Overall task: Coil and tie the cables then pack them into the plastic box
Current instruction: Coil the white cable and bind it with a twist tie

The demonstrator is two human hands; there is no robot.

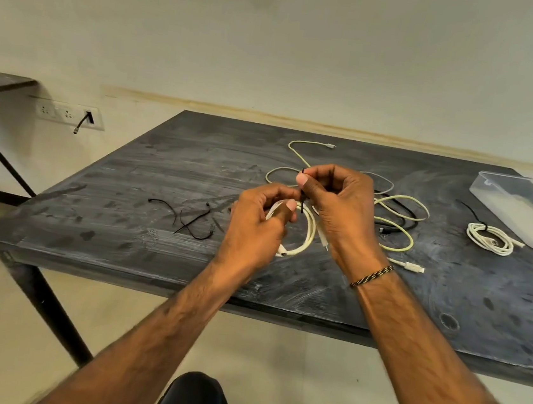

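Hands tying a black tie round a white coil, near the middle of the table

Left hand (257,224) grips the white coil (301,235) just above the table (127,186). Right hand (334,206) sits just right of it and pinches the black tie (302,189). The tie stands almost straight up, its top end between the right thumb and finger. I think the next pull goes up and away from the coil, and the right hand is best placed for it. A tied coil (490,239) lies far right, beside the clear box (524,204). Loose cables (399,217) lie behind the hands. Spare ties (189,223) lie to the left.
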